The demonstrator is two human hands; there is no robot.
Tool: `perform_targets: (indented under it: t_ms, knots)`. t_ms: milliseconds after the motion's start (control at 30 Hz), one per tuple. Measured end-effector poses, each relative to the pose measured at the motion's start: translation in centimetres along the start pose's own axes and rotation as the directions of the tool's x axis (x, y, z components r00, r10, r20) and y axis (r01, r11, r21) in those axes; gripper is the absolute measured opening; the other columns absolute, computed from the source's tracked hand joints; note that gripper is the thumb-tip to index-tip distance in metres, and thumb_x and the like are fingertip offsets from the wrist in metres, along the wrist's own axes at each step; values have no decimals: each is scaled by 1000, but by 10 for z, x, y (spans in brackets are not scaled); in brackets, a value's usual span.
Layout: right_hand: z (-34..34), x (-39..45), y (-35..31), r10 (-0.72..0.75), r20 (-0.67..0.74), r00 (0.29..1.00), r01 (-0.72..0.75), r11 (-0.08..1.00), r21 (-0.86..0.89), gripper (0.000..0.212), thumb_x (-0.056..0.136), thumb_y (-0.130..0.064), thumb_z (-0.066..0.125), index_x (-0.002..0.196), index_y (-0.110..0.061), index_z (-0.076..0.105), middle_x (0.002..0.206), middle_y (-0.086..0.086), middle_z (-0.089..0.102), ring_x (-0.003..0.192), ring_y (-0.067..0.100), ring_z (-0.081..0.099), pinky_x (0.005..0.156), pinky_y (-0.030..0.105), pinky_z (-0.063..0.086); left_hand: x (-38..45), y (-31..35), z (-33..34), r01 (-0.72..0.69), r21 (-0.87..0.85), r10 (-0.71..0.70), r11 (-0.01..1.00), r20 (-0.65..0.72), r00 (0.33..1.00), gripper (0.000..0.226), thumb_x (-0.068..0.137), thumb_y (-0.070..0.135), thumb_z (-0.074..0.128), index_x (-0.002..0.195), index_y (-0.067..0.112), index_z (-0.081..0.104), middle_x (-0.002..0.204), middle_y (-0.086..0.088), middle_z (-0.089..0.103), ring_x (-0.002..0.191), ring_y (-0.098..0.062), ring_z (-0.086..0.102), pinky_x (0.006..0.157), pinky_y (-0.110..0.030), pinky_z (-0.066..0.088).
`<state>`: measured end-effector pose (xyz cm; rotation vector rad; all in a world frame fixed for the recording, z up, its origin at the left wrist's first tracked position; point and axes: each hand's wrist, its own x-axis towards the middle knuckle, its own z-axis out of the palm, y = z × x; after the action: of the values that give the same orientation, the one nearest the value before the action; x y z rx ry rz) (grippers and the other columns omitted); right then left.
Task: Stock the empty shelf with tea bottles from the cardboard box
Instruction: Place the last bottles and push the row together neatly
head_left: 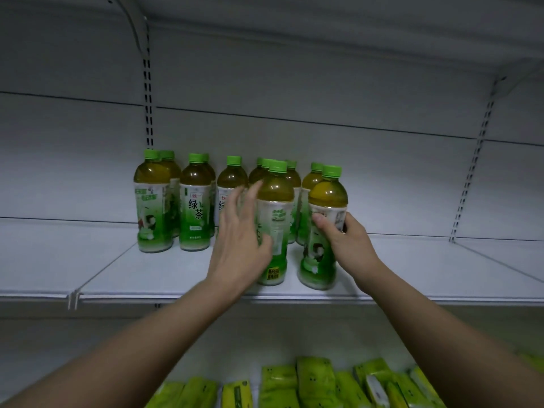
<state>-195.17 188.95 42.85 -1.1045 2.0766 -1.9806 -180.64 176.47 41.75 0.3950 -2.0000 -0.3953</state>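
Note:
Several green tea bottles with green caps stand on the white shelf. Two of them are nearest the front edge. My right hand grips the front right bottle around its label. My left hand is spread open, fingers apart, against the left side of the front middle bottle, thumb touching its label. Behind them stand more bottles in rows, the leftmost bottle and a bottle with large Chinese characters among them. The cardboard box is not in view.
The shelf stretches out bare to the left and right of the bottles. Slotted uprights and brackets run up the back wall. An upper shelf hangs overhead. Below, yellow-green packets fill the lower shelf.

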Motion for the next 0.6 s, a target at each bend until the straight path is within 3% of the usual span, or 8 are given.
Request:
perform_targets:
  t_ms: [100,200,367,467,600]
  knots:
    - [-6,1,0,6,64,998,-5,1000,-20,31,86,-40,66,115,-29,59,97,-21,65,89,-3,61,68,19,47,-16,-10,13,224,-143,-204,964,142,969,92,80,33,71,147,42,7,149,0,34,132,-22,43,106,-43,40]
    - [-13,-1,7,49,164,985,-30,993,-117,39,85,-29,71,117,-32,50,96,-22,59,88,-3,57,73,21,49,-26,-12,20,252,-95,-229,963,206,951,104,74,30,79,149,42,8,142,5,49,123,-18,53,104,-42,45]
    - [-27,2,16,93,147,985,-61,976,-211,47,80,-21,77,120,-25,52,104,-10,62,99,13,61,90,38,54,-21,-1,39,260,-36,-249,965,191,949,105,77,25,77,151,37,3,136,3,53,123,-20,53,102,-38,43]
    - [-28,11,22,83,104,991,-59,973,-223,45,82,-22,75,119,-23,50,100,-13,59,93,9,59,86,34,52,-10,5,58,262,-34,-249,964,211,945,103,80,20,74,152,32,2,138,-1,50,125,-22,49,104,-43,43]
    - [-19,26,38,34,37,999,-24,970,-242,37,85,-25,72,111,-25,45,97,-13,56,93,12,56,80,30,48,1,7,84,302,23,-302,953,169,938,95,83,21,71,153,30,6,144,-7,32,133,-27,35,110,-43,36]
